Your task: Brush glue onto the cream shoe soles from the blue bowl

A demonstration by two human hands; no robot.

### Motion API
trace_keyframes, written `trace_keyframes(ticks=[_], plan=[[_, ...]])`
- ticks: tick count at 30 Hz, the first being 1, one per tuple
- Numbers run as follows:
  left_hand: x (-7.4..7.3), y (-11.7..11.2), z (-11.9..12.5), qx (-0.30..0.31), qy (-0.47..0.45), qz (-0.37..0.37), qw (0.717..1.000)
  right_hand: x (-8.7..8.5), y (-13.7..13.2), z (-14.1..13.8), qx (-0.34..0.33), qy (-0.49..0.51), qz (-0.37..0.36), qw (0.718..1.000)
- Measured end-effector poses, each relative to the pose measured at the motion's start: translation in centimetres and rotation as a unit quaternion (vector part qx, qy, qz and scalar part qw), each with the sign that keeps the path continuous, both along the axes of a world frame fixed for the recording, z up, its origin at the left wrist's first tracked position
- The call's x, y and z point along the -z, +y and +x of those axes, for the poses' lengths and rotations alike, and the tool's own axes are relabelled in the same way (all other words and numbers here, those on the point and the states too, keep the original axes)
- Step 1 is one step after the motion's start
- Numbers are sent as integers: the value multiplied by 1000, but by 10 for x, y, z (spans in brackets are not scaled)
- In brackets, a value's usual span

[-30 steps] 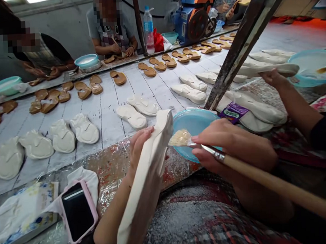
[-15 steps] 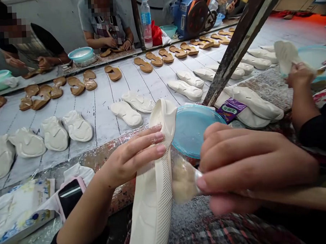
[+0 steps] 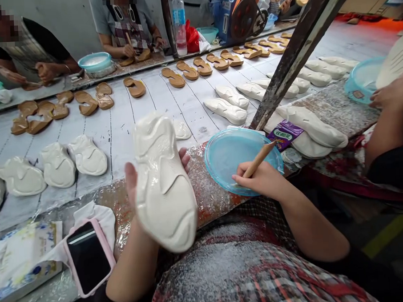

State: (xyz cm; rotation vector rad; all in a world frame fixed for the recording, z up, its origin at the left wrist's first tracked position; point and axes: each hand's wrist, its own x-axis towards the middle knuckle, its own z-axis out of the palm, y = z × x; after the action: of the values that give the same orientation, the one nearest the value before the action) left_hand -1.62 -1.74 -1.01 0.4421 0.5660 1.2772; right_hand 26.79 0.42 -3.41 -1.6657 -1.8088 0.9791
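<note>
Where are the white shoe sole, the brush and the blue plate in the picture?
White shoe sole [image 3: 164, 183]: head view, on the middle of its underside.
Brush [image 3: 258, 160]: head view, on its wooden handle.
Blue plate [image 3: 240, 129]: head view, on its rim.

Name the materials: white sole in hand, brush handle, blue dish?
The white sole looks like moulded rubber or foam, with a wet gloss, possibly a coating. The brush handle looks like smooth, pale wood. The blue dish looks like shiny plastic, translucent enough to show the surface beneath.
</note>
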Motion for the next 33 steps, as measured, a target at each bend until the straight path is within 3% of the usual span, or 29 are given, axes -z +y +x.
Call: trace_keyframes(ticks=[3, 5, 8, 11, 13, 15, 16, 20, 24, 27, 33], plan=[[-4, 6, 10, 7, -20, -50, 999, -10, -5, 1, 2, 9, -1, 1000], [-7, 7, 18, -20, -14, -71, 997, -23, -13, 2, -8, 37, 9, 999], [-18, 4, 35, -94, -18, -79, 992, -49, -28, -5, -76, 132, 115, 982], [-37, -1, 51, -116, -15, -48, 992, -76, -38, -25, -172, 161, 332, 913], [-50, -5, 57, -99, -14, -22, 995, -88, -41, -38, -214, 82, 452, 862], [-59, -9, 57, -67, -6, 0, 998, -96, -42, -47, -235, 22, 512, 826], [-62, -11, 55, -43, -1, 12, 999, -98, -42, -48, -241, 17, 518, 821], [-68, -18, 44, 71, -14, 61, 995, -105, -39, -39, -282, 57, 455, 843], [-70, -21, 39, 139, -39, 75, 987, -114, -35, -28, -338, 86, 412, 842], [-69, -19, 39, 152, -50, 64, 985, -116, -36, -26, -339, 113, 385, 851], [-58, -14, 39, 119, -104, 69, 985, -111, -50, -27, -333, 178, 341, 861]])
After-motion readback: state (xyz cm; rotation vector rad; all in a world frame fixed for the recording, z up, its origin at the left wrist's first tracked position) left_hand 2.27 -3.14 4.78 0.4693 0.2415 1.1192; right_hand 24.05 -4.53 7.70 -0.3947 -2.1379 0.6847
